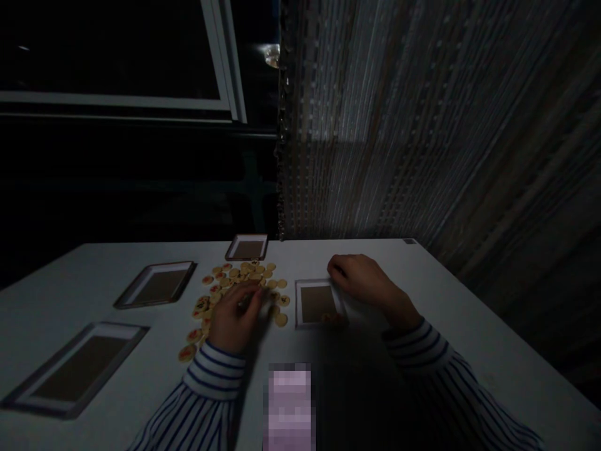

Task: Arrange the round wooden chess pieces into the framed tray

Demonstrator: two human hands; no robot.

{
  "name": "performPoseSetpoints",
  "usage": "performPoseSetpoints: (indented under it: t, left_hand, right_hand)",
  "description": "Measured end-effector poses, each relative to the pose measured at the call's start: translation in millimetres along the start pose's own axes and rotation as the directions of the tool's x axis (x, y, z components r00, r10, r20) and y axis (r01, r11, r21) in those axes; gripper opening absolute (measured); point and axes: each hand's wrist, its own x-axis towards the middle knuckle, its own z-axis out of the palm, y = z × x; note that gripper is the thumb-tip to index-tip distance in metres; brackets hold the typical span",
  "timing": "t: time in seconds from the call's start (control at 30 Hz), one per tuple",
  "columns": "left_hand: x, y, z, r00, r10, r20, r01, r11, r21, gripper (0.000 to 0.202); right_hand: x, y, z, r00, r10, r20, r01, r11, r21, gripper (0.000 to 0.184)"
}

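Note:
My left hand (pixel 236 316) is over the near part of a pile of round Chinese chess pieces (pixel 244 273), some with red and some with dark characters. Its fingers are curled towards the thumb, and what they hold, if anything, is hidden. To the right of the pile lies a shallow rectangular tray (pixel 297 305) with a pale rim and a brown bottom. Near its front right corner are a couple of chess pieces (pixel 327 318), dim in shadow. My right hand (pixel 361 277) is closed just beyond the tray's right edge, its fingertips turned down and out of sight.
On the white table (pixel 178 413) stand more trays: one at the back (pixel 228 250), one at the left (pixel 141 305) and one at the near left (pixel 35 407). A bead-string curtain (pixel 366 125) hangs behind the table. A blurred pinkish patch (pixel 290 407) covers the bottom middle. Light is dim.

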Motion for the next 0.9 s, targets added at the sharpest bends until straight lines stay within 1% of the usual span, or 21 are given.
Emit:
performPoseSetpoints:
  t: [0.1,0.17,0.2,0.23,0.33,0.47,0.5,0.63,0.7,0.77,0.9]
  left_hand:
    - [8,-1,-8.9,0.986,-0.16,0.045,0.162,0.984,-0.068,0.028]
    - [15,-4,-18.0,0.97,-0.226,0.089,0.234,0.968,-0.089,0.031]
    - [17,-6,-23.3,0.967,-0.242,0.082,0.249,0.964,-0.09,0.032]
    - [20,-8,-28.8,0.964,-0.247,0.099,0.255,0.963,-0.087,0.033]
    - [22,-16,-43.2,0.965,-0.238,0.108,0.249,0.964,-0.099,0.033]
    - [16,-34,-51.9,0.98,-0.189,0.061,0.192,0.98,-0.045,0.03]
    - [13,-38,-52.6,0.983,-0.169,0.072,0.171,0.985,-0.021,0.029]
    - [6,-55,-55.4,0.992,-0.002,0.127,-0.014,0.992,0.127,0.025]
    - [4,-61,-57.4,0.984,0.065,0.169,-0.1,0.973,0.21,0.024]
    - [3,-64,-58.9,0.97,0.104,0.222,-0.163,0.95,0.268,0.025]
    - [1,-64,-57.5,0.94,0.145,0.309,-0.236,0.93,0.282,0.024]
  right_hand:
    - [0,0,-2,1.0,-0.005,-0.019,0.006,1.0,0.018,0.028]
    - [-1,0,-4,0.999,-0.01,-0.041,0.011,1.0,0.029,0.027]
    - [-1,0,-5,0.999,-0.008,-0.054,0.009,1.0,0.03,0.027]
    - [-1,0,-6,0.998,-0.003,-0.063,0.005,1.0,0.029,0.027]
    - [-1,-1,-8,0.996,0.003,-0.09,0.0,1.0,0.029,0.026]
    - [1,-8,-6,0.99,-0.011,-0.144,0.02,0.998,0.057,0.024]
    - [2,-10,-4,0.987,-0.011,-0.16,0.021,0.998,0.065,0.023]
    - [3,-21,3,0.981,-0.006,-0.195,0.028,0.994,0.105,0.023]
    - [4,-28,8,0.982,-0.006,-0.189,0.032,0.991,0.132,0.023]
    - [5,-37,11,0.986,-0.019,-0.164,0.045,0.987,0.157,0.022]
    - [12,-60,17,0.993,-0.079,-0.09,0.093,0.98,0.176,0.022]
